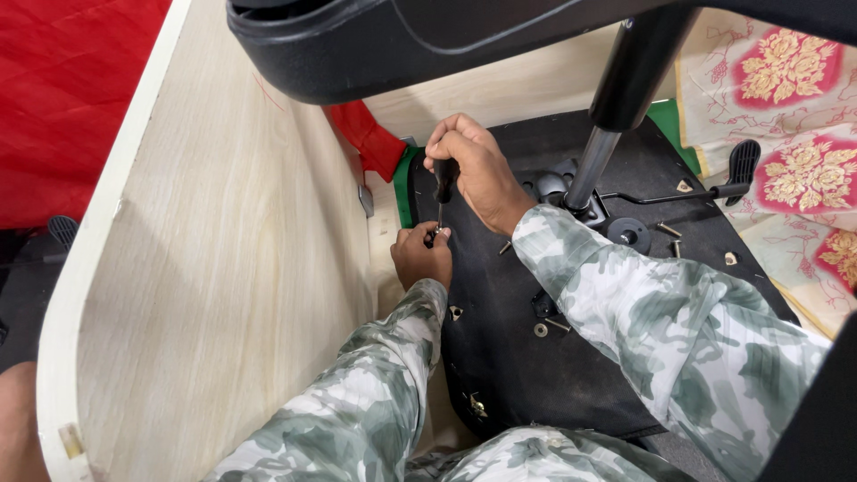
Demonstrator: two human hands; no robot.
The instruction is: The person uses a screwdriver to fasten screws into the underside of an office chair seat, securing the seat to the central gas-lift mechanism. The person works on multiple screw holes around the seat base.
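screwdriver [443,183] tip hidden between left hand [421,256] fingers

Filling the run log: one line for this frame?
right hand: grips screwdriver | left hand: steadies tip | surface: black seat base | loose screws nearby

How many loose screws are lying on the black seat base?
4: one near the right wrist, one below the right forearm, two by the round knob. The arms may hide more.

Sleeves: we wear long sleeves in grey-green and white camouflage, loose and creased, reaching our wrists.
Left hand [421,256]: bare, no glove.
Right hand [471,170]: bare too.
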